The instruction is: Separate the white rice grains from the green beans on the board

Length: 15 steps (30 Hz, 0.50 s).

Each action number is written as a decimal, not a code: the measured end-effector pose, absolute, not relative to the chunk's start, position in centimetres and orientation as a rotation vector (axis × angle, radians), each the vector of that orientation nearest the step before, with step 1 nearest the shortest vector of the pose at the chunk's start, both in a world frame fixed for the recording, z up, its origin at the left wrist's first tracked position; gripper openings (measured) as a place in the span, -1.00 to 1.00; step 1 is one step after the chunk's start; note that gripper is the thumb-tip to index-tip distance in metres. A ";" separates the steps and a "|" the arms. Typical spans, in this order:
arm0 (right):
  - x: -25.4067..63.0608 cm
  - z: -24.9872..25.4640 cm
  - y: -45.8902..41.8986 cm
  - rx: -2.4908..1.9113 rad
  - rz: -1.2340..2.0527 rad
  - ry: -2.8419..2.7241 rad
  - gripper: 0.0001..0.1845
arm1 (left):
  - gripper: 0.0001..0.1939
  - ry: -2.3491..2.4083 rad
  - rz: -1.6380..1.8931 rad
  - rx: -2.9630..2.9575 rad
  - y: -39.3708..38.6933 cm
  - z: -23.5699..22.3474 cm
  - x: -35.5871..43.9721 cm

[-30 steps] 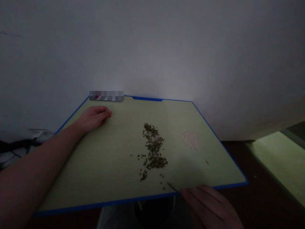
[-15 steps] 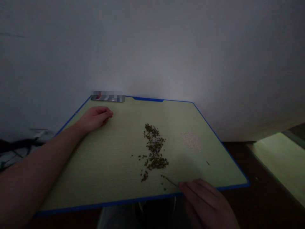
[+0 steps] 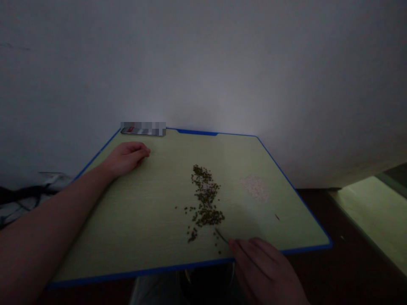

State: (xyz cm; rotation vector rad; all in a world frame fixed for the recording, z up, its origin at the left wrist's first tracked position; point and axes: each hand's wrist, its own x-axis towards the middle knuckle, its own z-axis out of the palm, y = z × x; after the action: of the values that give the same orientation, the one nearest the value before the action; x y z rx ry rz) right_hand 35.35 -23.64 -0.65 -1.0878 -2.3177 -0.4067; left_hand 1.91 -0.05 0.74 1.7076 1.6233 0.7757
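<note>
A pale green board with a blue rim (image 3: 133, 224) lies in front of me. A strip of small dark green grains (image 3: 205, 201) is spread across its middle, and a small patch of white grains (image 3: 255, 187) sits to the right. My right hand (image 3: 263, 271) is at the board's near edge, fingers pinched on thin tweezers (image 3: 221, 236) whose tips touch the lower end of the dark grains. My left hand (image 3: 127, 156) rests on the board's far left, fingers loosely curled, holding nothing that I can see.
A flat dark object (image 3: 143, 130) lies at the board's far left corner against the white wall. A single dark speck (image 3: 277, 217) lies right of the pile. Another pale green surface (image 3: 372, 212) shows at the right. Dark cables (image 3: 25, 195) lie at the left.
My right hand has slid left and forward along the near edge, bringing the tweezers' tips up to the lower end of the dark grains. My left hand has stayed still.
</note>
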 end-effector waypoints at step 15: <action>34.2 -1.4 -23.7 -1.024 -0.459 -2.334 -0.71 | -0.75 1.602 0.771 1.715 0.4 0.0 1.5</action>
State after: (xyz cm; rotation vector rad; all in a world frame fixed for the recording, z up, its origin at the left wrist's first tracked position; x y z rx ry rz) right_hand 34.21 -23.70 -1.39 -1.0243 -2.3345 -0.4586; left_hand 1.46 0.38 0.01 1.7145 1.6023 0.7711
